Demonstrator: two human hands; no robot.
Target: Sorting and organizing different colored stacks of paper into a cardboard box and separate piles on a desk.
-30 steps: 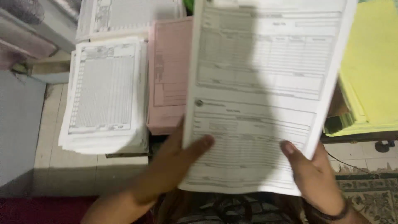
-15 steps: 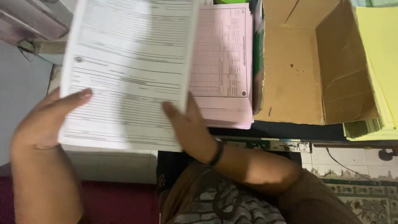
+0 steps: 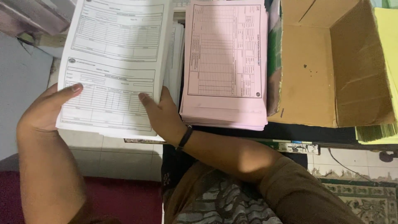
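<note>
— Head view is showing both hands on the white forms (image 3: pixel 114 66), isn't it?

— Yes. The left hand (image 3: pixel 45 110) is gripping the lower left edge, thumb lying across the top sheet. The right hand (image 3: pixel 159 114), the one wearing a dark wristband (image 3: pixel 184 138), is holding the lower right edge the same way, thumb on top and fingers hidden underneath. Both are closed on the paper, not spread wide.

— Where is the bundle sitting?

— It is hanging over the left end of the bench (image 3: pixel 290 133), above another white pile (image 3: pixel 176 54) that is peeking out at its right side. I cannot tell whether it is resting on that pile or just over it.

— What is lying beside it?

— A pink stack (image 3: pixel 226 62) is lying just to the right, then an open cardboard box (image 3: pixel 331 62), and yellow sheets (image 3: pixel 387 49) are showing at the far right.

— How would you say it is handling?

— I am guessing it is a thick bundle, so fairly heavy, yet floppy and loose. Smooth sheets like these are likely sliding over each other, and the edges are bending easily. Pinching both lower corners, as now, is looking sensible; fingers flat underneath would be carrying the weight better.
</note>
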